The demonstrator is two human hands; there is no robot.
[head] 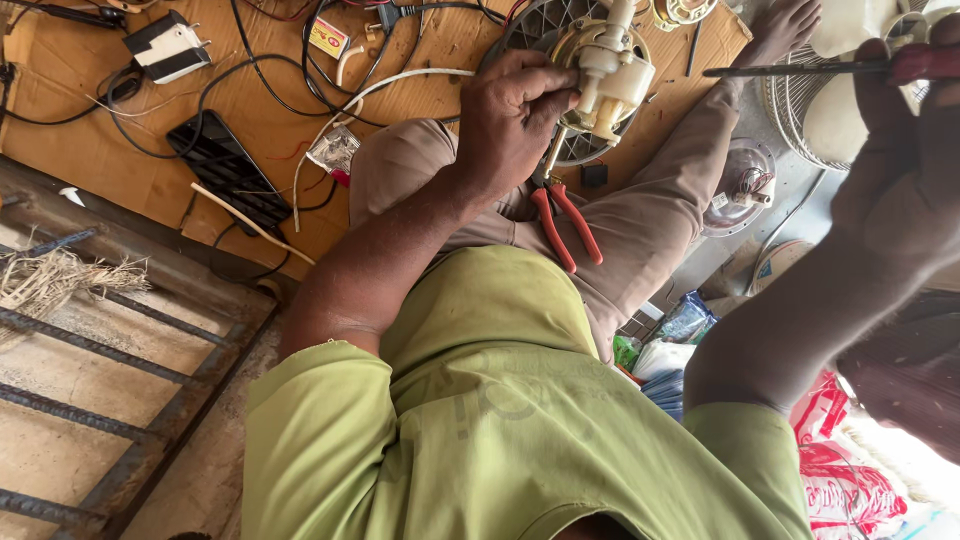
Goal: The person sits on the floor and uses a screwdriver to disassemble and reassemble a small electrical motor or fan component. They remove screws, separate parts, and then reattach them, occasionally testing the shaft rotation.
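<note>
A cream-white fan motor assembly [605, 72] is held up at about 12 o'clock in the view, above the person's lap, and the left hand [515, 120] is clamped around its side and underside, fingers curled tight. The right hand [915, 150], well apart at 2 o'clock, is closed on the red handle of a screwdriver [800, 69], whose dark shaft points toward the motor without touching it. The step in hand appears to be work on a screw of the motor housing; it is judged best done with the motor kept steady against the palm, the blade seated squarely in the screw head before any turn is made, and the white cable [400, 82] trailing to 10 o'clock kept out of the blade's path. Red-handled pliers [565, 225] lie on the thigh just below the motor, within easy reach. Among the packages, a small yellow and red rectangular label [327, 38] lies on the brown cardboard [90, 150] at 11 o'clock, a white and black boxy plug adapter [165, 45] sits further toward 10 o'clock, a crumpled clear wrapper [335, 150] rests near the knee, and a red and white printed sack [845, 480] lies at 4 o'clock.
</note>
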